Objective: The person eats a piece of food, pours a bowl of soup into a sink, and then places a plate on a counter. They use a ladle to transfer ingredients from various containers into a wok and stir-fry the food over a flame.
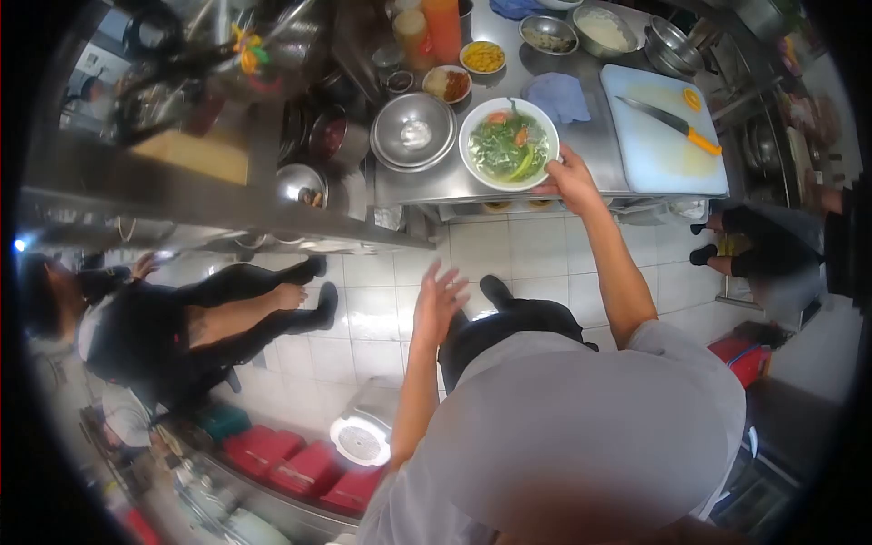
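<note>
Holding hand: the right hand (570, 180) grips the near right side of the white bowl (466, 148), thumb at the rim, other fingers lower down.
White bowl: ahead of both hands, at the near edge of the counter (586, 136); whether it rests there or is lifted, I cannot tell. Leafy greens (498, 145) and a few red pieces fill it.
Free hand: the left hand (440, 302) is in the air over the tiled floor (371, 313), fingers loosely spread, holding nothing and well apart from the bowl.
Just left of the bowl: stacked metal bowls (389, 136), with a small pale thing in the top one.
Beyond the right hand: a folded blue cloth (557, 97) near the bowl, and farther off more bowls of food.
Right of the right hand: a pale blue cutting board (645, 168) carries a knife (663, 115), its yellow handle toward the near right, and a small yellow piece (691, 98) by the far edge.
Beyond the bowl: a dish of yellow food (483, 56) and a dish of red and white food (446, 85).
Left of the left hand: a person in dark clothes (145, 336), apart from both hands.
</note>
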`<state>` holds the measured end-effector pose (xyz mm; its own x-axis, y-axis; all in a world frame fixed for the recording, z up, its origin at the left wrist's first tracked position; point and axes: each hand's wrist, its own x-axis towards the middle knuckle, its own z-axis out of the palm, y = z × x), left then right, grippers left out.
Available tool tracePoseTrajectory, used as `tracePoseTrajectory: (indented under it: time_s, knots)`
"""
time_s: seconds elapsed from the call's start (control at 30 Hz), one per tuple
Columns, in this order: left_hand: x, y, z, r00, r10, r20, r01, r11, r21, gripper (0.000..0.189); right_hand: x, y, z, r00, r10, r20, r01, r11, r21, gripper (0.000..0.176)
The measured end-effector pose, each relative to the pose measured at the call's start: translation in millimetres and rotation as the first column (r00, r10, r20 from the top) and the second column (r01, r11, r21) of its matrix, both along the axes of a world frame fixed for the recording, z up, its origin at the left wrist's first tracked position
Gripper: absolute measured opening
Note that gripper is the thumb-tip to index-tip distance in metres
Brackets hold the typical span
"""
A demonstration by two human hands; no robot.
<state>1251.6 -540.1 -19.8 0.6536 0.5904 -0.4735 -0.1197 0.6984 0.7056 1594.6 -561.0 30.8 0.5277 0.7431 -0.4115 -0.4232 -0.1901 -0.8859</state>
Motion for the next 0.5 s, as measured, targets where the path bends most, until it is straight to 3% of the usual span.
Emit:
tracePoseTrajectory:
  time_s: [0.13,0.27,0.5]
  knots:
    - [63.6,29.2,26.8,0.987,0.070,0.144,-0.050,0.989,-0.137,0.075,-33.0,-30.0,31.9,0.989,0.144,0.028,-0.142,0.988,-0.055,0.062]
    - [59.7,24.3,36.7,0.954,0.077,0.290,-0.034,0.988,-0.150,0.076,-73.9,-50.3,43.7,0.952,0.306,0.016,-0.303,0.948,-0.099,0.064]
    - [-44.5,-17.9,45.3,0.875,0.473,0.098,-0.461,0.878,-0.126,0.068,-173.6,-51.7,57.2,0.845,0.530,-0.067,-0.534,0.842,-0.077,0.067]
